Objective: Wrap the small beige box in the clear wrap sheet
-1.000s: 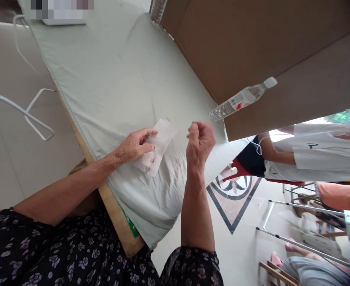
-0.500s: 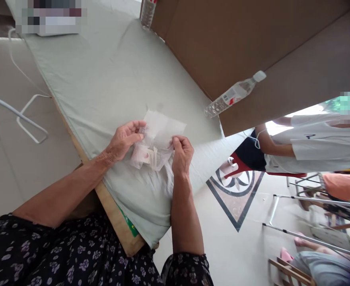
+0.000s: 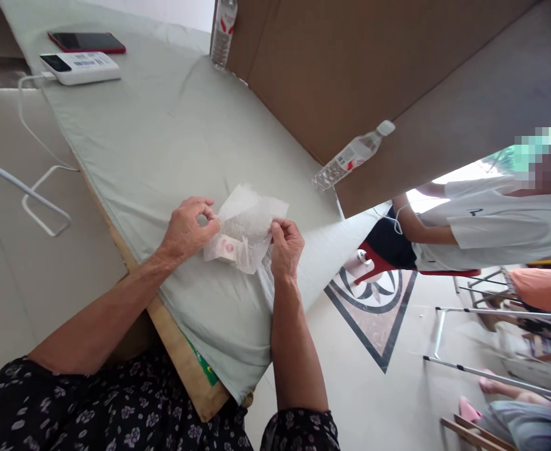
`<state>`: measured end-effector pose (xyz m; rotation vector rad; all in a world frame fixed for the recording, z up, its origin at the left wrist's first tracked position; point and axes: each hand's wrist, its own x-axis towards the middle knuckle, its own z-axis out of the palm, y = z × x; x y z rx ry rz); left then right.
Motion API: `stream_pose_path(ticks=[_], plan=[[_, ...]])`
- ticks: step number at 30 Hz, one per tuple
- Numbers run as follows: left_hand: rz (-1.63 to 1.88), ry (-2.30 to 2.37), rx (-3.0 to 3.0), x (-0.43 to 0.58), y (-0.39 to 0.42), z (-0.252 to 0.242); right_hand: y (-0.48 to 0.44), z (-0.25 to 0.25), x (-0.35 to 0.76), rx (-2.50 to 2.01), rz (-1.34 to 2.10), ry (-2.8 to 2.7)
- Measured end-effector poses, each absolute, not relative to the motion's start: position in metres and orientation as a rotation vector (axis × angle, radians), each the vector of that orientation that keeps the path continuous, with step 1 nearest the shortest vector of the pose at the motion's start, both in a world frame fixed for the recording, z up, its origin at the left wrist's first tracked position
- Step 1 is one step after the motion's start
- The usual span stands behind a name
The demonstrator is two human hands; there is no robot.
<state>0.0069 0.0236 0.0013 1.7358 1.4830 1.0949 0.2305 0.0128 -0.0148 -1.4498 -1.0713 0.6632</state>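
A translucent white plastic wrapping sheet (image 3: 252,216), which looks like bubble wrap, is spread on the cloth-covered table between my hands. My left hand (image 3: 188,228) pinches its left edge, thumb and forefinger curved into a ring. On the opposite side, my right hand (image 3: 287,247) grips the right edge between thumb and fingers. A small pale box (image 3: 227,248) with a reddish mark lies at the near part of the sheet, partly under a layer of it. What the box contains cannot be seen.
A clear bottle (image 3: 350,156) leans by a large cardboard panel (image 3: 350,69); another bottle (image 3: 223,34) stands at its far end. A phone (image 3: 87,42) and a white device (image 3: 82,67) with a cable lie at the far left. A person in a white shirt (image 3: 505,225) sits at right.
The near part of the sheet now lies over more of the small box. My left hand has shifted slightly left and down, its fingers more curled. The view has tilted, showing the phone and device.
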Motion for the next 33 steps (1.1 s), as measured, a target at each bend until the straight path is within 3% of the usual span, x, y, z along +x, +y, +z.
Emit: stream_pose_path(ticks=[8, 13, 16, 19, 24, 33], plan=[[0.882, 1.934, 1.872, -0.016, 0.051, -0.011, 0.044, -0.010, 0.255, -1.809, 0.470, -1.247], [1.100, 1.676, 1.960, -0.015, 0.021, 0.015, 0.007, 0.003, 0.254, -1.619, 0.351, -1.234], [1.097, 1.329, 2.054, 0.004, 0.017, 0.039, -0.005, 0.015, 0.241, -1.524, 0.485, -1.336], [0.723, 1.055, 2.059, 0.023, 0.040, 0.044, 0.000, 0.018, 0.228, -1.462, 0.678, -1.439], [0.599, 1.277, 1.966, 0.012, 0.068, 0.029, -0.004, 0.016, 0.229, -1.456, 0.888, -1.479], [0.512, 1.142, 1.807, -0.030, 0.003, 0.029, -0.064, 0.026, 0.232, -1.350, 1.164, -1.797]])
